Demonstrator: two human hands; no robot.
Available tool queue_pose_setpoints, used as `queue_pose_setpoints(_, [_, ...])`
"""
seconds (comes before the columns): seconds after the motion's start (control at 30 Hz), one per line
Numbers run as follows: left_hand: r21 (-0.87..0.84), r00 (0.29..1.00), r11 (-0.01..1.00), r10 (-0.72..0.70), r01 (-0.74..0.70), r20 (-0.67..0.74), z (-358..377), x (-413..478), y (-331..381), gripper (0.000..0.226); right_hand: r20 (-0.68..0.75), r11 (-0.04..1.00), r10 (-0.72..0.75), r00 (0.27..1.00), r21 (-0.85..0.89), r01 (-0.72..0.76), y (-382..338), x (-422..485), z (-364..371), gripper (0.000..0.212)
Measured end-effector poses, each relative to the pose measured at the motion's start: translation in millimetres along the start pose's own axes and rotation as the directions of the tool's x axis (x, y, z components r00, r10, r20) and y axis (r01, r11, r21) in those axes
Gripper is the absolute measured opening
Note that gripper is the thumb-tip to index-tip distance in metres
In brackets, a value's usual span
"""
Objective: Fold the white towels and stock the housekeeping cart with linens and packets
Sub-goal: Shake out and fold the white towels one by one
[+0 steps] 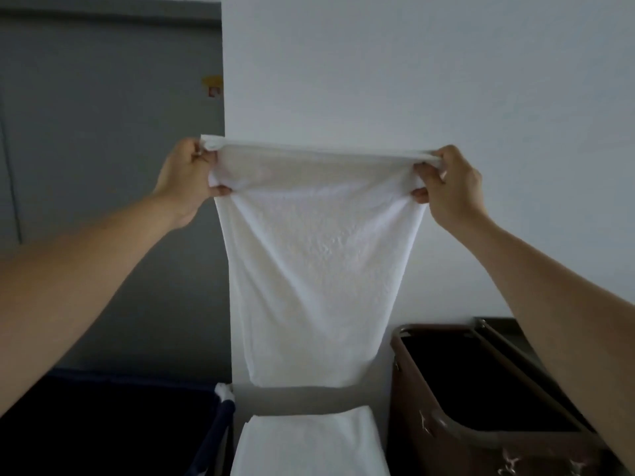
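Observation:
A white towel (316,266) hangs lengthwise in front of me, stretched flat along its top edge at chest height. My left hand (187,180) pinches its upper left corner, fingers curled round the bunched cloth. My right hand (446,187) pinches the upper right corner in the same way. Below the hanging towel lies a folded white towel (309,444) on a surface at the bottom middle. The lower end of the held towel hangs just above it, not touching.
A dark brown bin (457,434) with an open black inside stands at the lower right. A dark blue bag or hamper (113,427) on a frame fills the lower left. A white wall corner (378,80) is straight ahead, a grey door (110,132) to the left.

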State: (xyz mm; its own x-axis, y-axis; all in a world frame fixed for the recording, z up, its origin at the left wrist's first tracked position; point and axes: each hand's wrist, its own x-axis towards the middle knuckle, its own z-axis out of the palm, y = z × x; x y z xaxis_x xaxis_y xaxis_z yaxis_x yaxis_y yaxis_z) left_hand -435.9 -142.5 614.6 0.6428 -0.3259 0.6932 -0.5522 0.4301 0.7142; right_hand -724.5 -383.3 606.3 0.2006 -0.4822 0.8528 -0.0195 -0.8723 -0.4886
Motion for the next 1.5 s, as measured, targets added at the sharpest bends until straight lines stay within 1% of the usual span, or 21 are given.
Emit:
queue_pose_setpoints(0.1, [-0.004,0.981,0.986,-0.165,0.166,0.101,-38.2,-58.7,-5.7,0.012,0.074,0.996,0.065,0.995,-0.066,-0.06,-13.8,-65.9,-17.5,0.016])
queue_pose_setpoints(0.17, [0.033,0.941,0.957,-0.289,0.287,0.179,-65.5,-98.7,-10.9,0.01,0.142,0.989,0.092,0.986,-0.129,-0.074,-20.9,-110.6,-27.3,0.018])
queue_pose_setpoints(0.23, [0.078,0.881,0.921,-0.388,0.382,0.27,-86.8,-138.8,-14.1,0.012,0.189,0.977,0.135,0.973,-0.191,-0.099,-25.7,-149.9,-36.7,0.019])
queue_pose_setpoints(0.3, [0.1,0.825,0.887,-0.456,0.45,0.335,-99.5,-174.1,-14.7,0.014,0.219,0.964,0.19,0.957,-0.224,-0.14,-27.5,-181.3,-46.2,0.019])
queue_pose_setpoints(0.4, [0.136,0.78,0.852,-0.518,0.505,0.352,-109.9,-214.8,-18.8,0.016,0.265,0.949,0.266,0.927,-0.239,-0.205,-24.8,-216.1,-58.0,0.016])
queue_pose_setpoints(0.47, [0.221,0.752,0.826,-0.563,0.518,0.342,-113.4,-235.7,-28.1,0.025,0.335,0.933,0.327,0.883,-0.265,-0.245,-19.9,-234.3,-59.1,0.016])
queue_pose_setpoints(0.53, [0.299,0.712,0.782,-0.623,0.547,0.325,-114.5,-255.3,-44.3,0.03,0.419,0.907,0.396,0.817,-0.319,-0.276,-12.1,-251.5,-54.2,0.016])
queue_pose_setpoints(0.7, [0.418,0.571,0.651,-0.758,0.634,0.314,-112.4,-286.1,-94.4,0.028,0.537,0.843,0.536,0.652,-0.383,-0.378,27.6,-276.9,-39.6,0.017])
queue_pose_setpoints(0.77, [0.452,0.542,0.623,-0.781,0.638,0.312,-108.9,-284.3,-117.1,0.03,0.566,0.825,0.564,0.601,-0.42,-0.378,46.1,-275.3,-30.8,0.018])
queue_pose_setpoints(0.9, [0.462,0.54,0.589,-0.804,0.663,0.249,-91.5,-265.8,-170.6,0.028,0.584,0.791,0.61,0.535,-0.406,-0.459,94.5,-267.1,7.7,0.02])
queue_pose_setpoints(1.0, [0.507,0.495,0.516,-0.848,0.691,0.189,-75.8,-258.8,-224.7,0.023,0.608,0.731,0.669,0.428,-0.432,-0.528,142.8,-274.7,47.6,0.019])
queue_pose_setpoints(1.1, [0.544,0.429,0.413,-0.897,0.731,0.105,-61.3,-265.5,-286.1,0.021,0.604,0.629,0.737,0.304,-0.447,-0.637,198.4,-298.2,85.6,0.022])
queue_pose_setpoints(1.13, [0.54,0.408,0.381,-0.91,0.751,0.076,-56.2,-269.5,-305.3,0.021,0.587,0.589,0.759,0.281,-0.437,-0.679,215.3,-308.0,97.9,0.024])
queue_pose_setpoints(1.23, [0.501,0.359,0.302,-0.933,0.811,-0.019,-39.8,-282.9,-354.3,0.016,0.5,0.462,0.831,0.244,-0.375,-0.804,255.8,-340.0,131.6,0.027])
queue_pose_setpoints(1.33, [0.471,0.323,0.249,-0.943,0.847,-0.082,-26.6,-296.5,-392.5,0.021,0.446,0.338,0.881,0.161,-0.352,-0.873,284.8,-371.3,154.6,0.034])
queue_pose_setpoints(1.4, [0.425,0.266,0.209,-0.961,0.881,-0.078,-22.6,-308.0,-408.5,0.026,0.421,0.271,0.902,0.1,-0.37,-0.888,298.1,-389.4,161.3,0.038])
queue_pose_setpoints(1.43, [0.399,0.234,0.189,-0.97,0.897,-0.068,-22.8,-314.3,-413.2,0.028,0.396,0.239,0.915,0.082,-0.368,-0.899,301.6,-396.1,162.3,0.037])
queue_pose_setpoints(1.47, [0.389,0.213,0.173,-0.975,0.905,-0.063,-22.5,-320.7,-419.1,0.028,0.368,0.212,0.927,0.071,-0.359,-0.909,306.7,-402.1,162.9,0.036])
queue_pose_setpoints(1.5, [0.401,0.219,0.175,-0.973,0.899,-0.067,-23.4,-325.4,-421.9,0.026,0.341,0.202,0.937,0.076,-0.352,-0.914,309.2,-406.4,163.2,0.033])
